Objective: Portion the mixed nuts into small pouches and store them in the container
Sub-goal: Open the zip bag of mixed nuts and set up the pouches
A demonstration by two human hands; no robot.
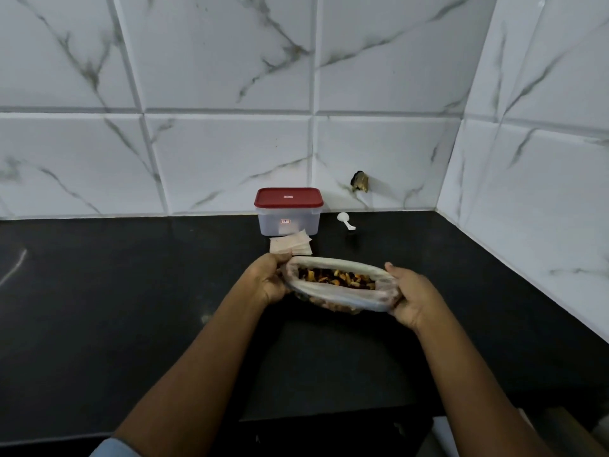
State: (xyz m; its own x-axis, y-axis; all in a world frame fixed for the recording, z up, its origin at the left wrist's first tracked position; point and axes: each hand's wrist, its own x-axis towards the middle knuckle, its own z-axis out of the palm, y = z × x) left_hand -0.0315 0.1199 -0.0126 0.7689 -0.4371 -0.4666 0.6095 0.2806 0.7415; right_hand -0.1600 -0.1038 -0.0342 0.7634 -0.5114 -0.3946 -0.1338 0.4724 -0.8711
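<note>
Both hands hold the clear plastic bag of mixed nuts [336, 296] open by its ends: our left hand [270, 282] pinches the left rim and our right hand [410, 298] grips the right. Its long axis runs left to right above the black countertop [131, 291]. Beyond it lie the stack of small pale pouches [290, 244], nearest the left hand, the white plastic scoop [346, 221] and the closed red-lidded translucent container [288, 211].

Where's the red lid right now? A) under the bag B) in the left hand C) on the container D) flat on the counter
C: the red lid sits on the container; the left hand and right hand grip only the bag.
</note>
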